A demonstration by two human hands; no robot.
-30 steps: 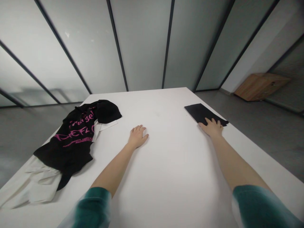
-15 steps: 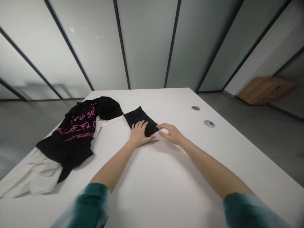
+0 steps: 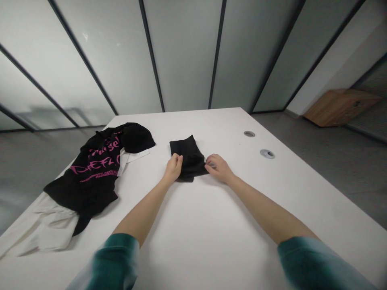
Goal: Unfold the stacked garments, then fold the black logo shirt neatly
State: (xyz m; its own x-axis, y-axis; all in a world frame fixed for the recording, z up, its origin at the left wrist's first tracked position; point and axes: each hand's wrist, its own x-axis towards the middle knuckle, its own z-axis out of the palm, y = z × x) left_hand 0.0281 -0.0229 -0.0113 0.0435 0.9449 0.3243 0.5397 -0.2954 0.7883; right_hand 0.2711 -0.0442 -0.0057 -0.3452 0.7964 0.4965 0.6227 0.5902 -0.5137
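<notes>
A small folded black cloth lies on the white table, slightly rumpled, between my two hands. My left hand is closed on its left edge, thumb on top and the other fingers curled under. At the lower right corner, my right hand pinches the cloth between thumb and fingertips. What kind of garment the cloth is cannot be told from its folds.
To the left lies a black T-shirt with pink lettering, over white fabric that spreads toward the table's left edge. Two round cable grommets are set in the white table at the right. Frosted glass panels stand behind.
My left hand has gone from lying flat on the cloth to gripping its left edge. The cloth has turned and shifted a little right, and my right hand has closed on its corner.
</notes>
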